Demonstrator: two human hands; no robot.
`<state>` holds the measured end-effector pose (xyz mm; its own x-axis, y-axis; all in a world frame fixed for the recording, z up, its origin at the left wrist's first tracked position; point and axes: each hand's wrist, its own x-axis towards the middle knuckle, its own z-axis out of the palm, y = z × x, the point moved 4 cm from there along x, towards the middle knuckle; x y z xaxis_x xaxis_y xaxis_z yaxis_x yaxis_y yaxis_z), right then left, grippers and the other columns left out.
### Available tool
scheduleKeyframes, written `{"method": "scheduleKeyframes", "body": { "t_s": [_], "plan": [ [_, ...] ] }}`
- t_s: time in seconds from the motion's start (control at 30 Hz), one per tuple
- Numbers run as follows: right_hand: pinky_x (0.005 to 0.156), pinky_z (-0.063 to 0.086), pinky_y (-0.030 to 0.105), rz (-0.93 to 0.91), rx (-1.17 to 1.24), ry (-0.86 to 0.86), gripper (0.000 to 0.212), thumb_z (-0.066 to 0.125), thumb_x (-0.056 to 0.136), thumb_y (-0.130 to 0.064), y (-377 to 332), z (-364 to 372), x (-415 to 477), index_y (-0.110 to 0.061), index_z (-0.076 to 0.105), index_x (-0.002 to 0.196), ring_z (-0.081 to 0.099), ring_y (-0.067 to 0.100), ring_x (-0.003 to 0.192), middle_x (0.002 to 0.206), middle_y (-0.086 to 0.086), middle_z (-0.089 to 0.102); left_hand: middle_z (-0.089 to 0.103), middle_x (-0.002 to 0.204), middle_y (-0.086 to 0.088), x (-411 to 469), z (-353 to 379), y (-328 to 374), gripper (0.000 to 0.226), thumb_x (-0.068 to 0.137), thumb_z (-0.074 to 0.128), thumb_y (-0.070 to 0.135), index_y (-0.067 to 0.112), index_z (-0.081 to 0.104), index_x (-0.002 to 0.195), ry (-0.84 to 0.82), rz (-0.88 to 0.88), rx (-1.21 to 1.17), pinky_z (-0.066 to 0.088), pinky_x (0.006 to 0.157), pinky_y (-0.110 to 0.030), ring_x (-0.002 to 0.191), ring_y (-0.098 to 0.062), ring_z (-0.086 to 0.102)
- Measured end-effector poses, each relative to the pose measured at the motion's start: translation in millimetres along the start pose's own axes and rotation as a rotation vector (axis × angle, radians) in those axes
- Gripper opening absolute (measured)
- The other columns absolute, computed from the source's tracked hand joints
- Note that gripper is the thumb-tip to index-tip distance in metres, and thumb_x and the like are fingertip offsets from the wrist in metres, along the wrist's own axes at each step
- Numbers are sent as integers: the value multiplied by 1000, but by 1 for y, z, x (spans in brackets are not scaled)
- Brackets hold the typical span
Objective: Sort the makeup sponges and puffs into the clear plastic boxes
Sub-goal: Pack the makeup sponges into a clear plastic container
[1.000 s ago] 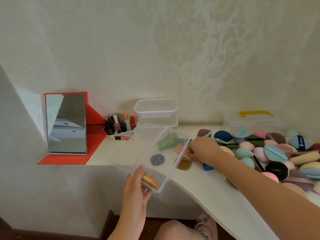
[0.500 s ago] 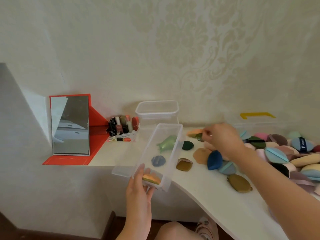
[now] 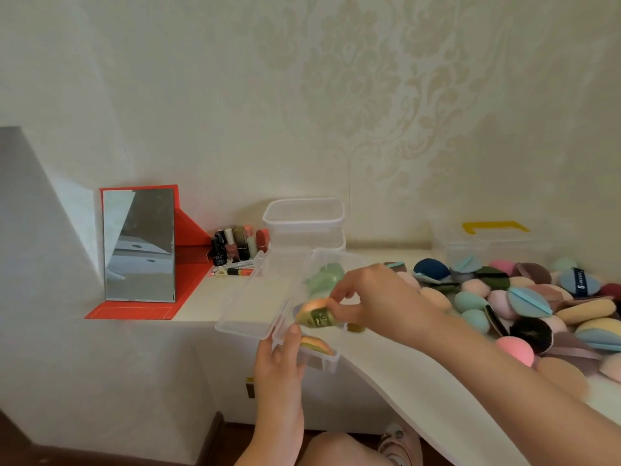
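Note:
My left hand grips the near end of a long clear plastic box, which juts out past the white shelf's edge with its hinged lid open to the left. My right hand pinches an orange and olive-green puff over the box. A similar orange puff lies in the box's near end and a pale green sponge at its far end. A big pile of coloured sponges and puffs covers the shelf to the right.
Two stacked clear tubs stand by the wall. A clear box with a yellow handle sits behind the pile. Nail polish bottles and a red-framed mirror stand on the left. The shelf's curved front edge runs down to the right.
My right hand took an orange and green puff from the shelf near the pile and brought it left, over the box. The left hand kept its grip on the box.

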<state>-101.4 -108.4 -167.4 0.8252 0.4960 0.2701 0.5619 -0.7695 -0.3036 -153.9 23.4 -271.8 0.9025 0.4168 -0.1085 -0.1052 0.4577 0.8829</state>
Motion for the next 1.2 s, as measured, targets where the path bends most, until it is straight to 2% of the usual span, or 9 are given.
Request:
{"method": "scheduleKeyframes", "body": {
  "t_s": [0.13,0.27,0.43,0.53,0.67,0.83,0.9,1.0,1.2],
  "plan": [
    [65,42,7,-31,132,-71,21,59,89,-36,-1,12,-1,-21,72,96,59,0,83,97,-9,70,69,111,4,-2,1,1,37,88,58,30,28,54,125,-17,15,12,47,84,-27,102,-8,64],
    [77,51,23,-7,148,-97,15,65,85,-30,1,20,-1,-22,70,97,62,3,92,95,-9,70,70,109,4,-1,1,3,38,87,60,28,27,53,124,-31,24,-12,48,78,-24,94,-4,67],
    [69,48,23,26,120,-59,7,64,81,-20,-2,27,0,-23,60,87,61,11,84,86,-6,66,68,112,-1,3,-2,-1,45,84,62,27,23,50,128,-25,-2,-31,48,81,-24,95,-8,68],
    [60,35,19,34,129,-176,18,64,81,-22,-3,42,-1,-25,47,76,52,12,75,80,-6,58,68,111,-11,10,-8,-3,53,76,67,26,17,51,127,-17,-42,-59,49,87,-33,100,-20,66],
    [76,40,28,22,170,-359,16,64,83,-30,-3,60,-6,-18,54,87,55,18,89,93,2,61,67,108,-14,16,-14,-5,63,66,71,30,16,53,125,-9,-45,-39,48,94,-40,101,-26,64],
    [89,47,32,-39,279,-424,36,49,91,-52,-3,61,-17,-20,58,104,58,12,99,105,-3,65,67,99,-12,20,-23,-10,64,71,66,35,9,53,127,-55,-91,-54,51,73,-29,86,-18,68],
    [86,47,34,-69,234,-376,41,45,90,-59,-6,63,-20,-21,57,101,58,14,95,99,-1,65,68,96,-14,19,-24,-12,61,72,64,35,6,55,125,-41,-99,-62,51,76,-31,86,-21,68],
    [81,47,35,-84,123,-248,39,53,87,-57,-10,64,-17,-21,54,103,56,16,92,97,2,64,67,99,-20,13,-19,-15,51,79,61,34,2,57,120,-32,-110,-87,49,83,-33,94,-27,65],
    [83,54,31,-80,274,-234,34,59,89,-42,-13,66,-18,-24,53,117,65,11,89,105,-1,70,71,103,-13,4,-12,-18,37,87,52,31,8,61,114,-126,-144,-119,56,62,-23,88,-19,71]
  ]
}}
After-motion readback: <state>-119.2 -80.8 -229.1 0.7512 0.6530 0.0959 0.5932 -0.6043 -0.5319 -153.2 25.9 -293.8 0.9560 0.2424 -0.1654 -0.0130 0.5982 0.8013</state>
